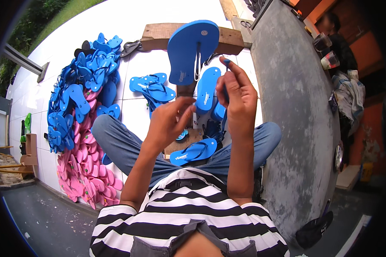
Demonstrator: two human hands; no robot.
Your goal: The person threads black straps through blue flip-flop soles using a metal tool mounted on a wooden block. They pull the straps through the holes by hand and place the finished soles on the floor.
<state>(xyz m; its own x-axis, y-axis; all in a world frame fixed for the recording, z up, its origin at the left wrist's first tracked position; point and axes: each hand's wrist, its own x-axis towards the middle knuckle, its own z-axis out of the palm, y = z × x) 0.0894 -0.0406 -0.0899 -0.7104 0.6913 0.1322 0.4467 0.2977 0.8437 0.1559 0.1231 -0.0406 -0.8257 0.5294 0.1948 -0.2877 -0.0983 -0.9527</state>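
The wooden beam [230, 40] lies across the white tiled floor [227, 13], and a bare blue sole [194, 49] stands up directly in front of it, hiding the middle of its length, with a thin pale hook [197, 64] running down the sole's near face. To the right of that sole and nearer the person than the beam, the right hand [240, 92] is raised, its thumb and forefinger closed on a dark blue strap [226, 81] that hangs below the grip. Nearer still to the person, just under the sole's lower end, the left hand [171, 120] has its fingers bent and partly spread; whether they grip anything I cannot tell. Between the beam and the person's lap, a second blue sole [206, 90] lies close to the right hand, and a few strapped blue sandals [153, 88] overlap on the left. Farther from the beam, toward the lap, are a bundle of dark straps [214, 130] and one blue sandal [194, 152]. Left of the beam spreads a heap of blue sandals [75, 96], with pink sandals [88, 171] piled at its near end; a grey ledge [291, 128] runs along the right.
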